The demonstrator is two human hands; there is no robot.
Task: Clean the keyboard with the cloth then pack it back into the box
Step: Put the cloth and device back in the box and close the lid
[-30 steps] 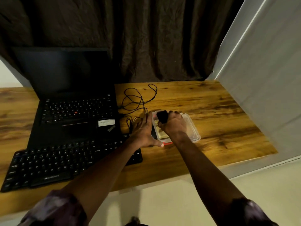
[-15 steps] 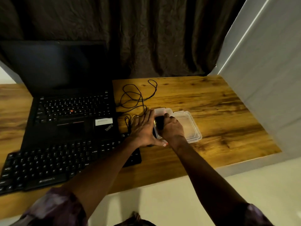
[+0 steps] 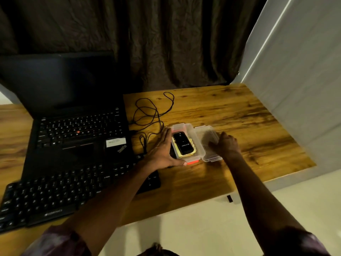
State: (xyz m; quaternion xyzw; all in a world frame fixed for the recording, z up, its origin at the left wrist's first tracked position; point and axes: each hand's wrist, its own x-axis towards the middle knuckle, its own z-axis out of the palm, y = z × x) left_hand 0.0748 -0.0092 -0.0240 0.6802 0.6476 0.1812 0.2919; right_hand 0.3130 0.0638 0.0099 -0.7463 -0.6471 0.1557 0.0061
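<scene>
Gaping clear plastic box [image 3: 197, 145], black device [image 3: 183, 144] inside.

Dim room: dark crumpled curtain [image 3: 175, 43] behind wooden table [image 3: 239, 117], pale wall [image 3: 304, 80] right, cream floor [image 3: 193, 228].

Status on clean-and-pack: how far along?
Looks done: a black item sits on a yellow pad in the clear box. In hand: left hand steadies the box, right hand holds its open lid. Left: close the lid. Can't judge whether the keyboard was wiped.
</scene>
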